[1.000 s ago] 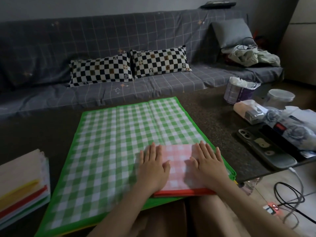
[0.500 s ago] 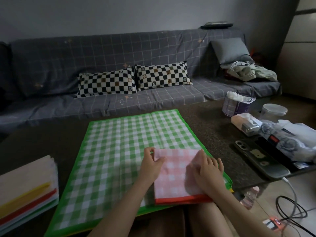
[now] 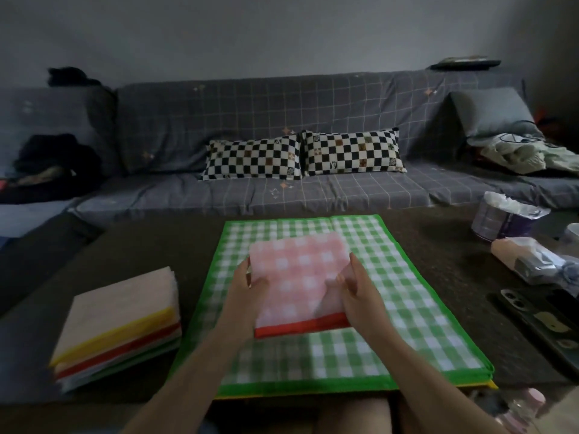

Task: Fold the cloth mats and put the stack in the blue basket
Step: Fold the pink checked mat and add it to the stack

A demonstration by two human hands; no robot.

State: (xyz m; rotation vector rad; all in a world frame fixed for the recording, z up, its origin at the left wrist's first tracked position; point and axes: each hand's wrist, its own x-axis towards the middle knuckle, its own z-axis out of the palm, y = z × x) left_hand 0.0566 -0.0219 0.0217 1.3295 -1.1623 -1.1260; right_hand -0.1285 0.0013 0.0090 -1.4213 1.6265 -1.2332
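Change vs a second ago: then both hands lay flat on the pink mat [image 3: 297, 278], pressing the fold down at the near right corner of the green mat [image 3: 391, 308]. Half a second ago they were curling round its side edges. Now the left hand [image 3: 250, 286] grips the left edge and the right hand [image 3: 355, 285] grips the right edge, fingers clamped on the cloth, thumbs on top. The pink mat sits over the middle of the green mat and looks raised at its far end; motion blur makes contact hard to confirm.

Reading: the pink fold looks finished and the step in hand is carrying it off. Likely target is the stack [image 3: 119, 327] on the worktop [image 3: 454, 277] to the left, just beside the green mat. That is a judgement, not seen.

Counts:
- Folded pink mat in hand: one, red border along the near edge.
- Unfolded mats: one green visible, with a yellow edge [image 3: 492, 384] showing under its near right corner, so probably at least one more beneath.
- Stack: one pile; yellow, red and green borders show, exact layer count cannot be told.
- Blue basket: none in view.

Task is mid-way: the green mat is still flat and the stack has not gone anywhere.

Side clutter on the right: one phone [image 3: 539, 317], one tissue pack [image 3: 532, 261].
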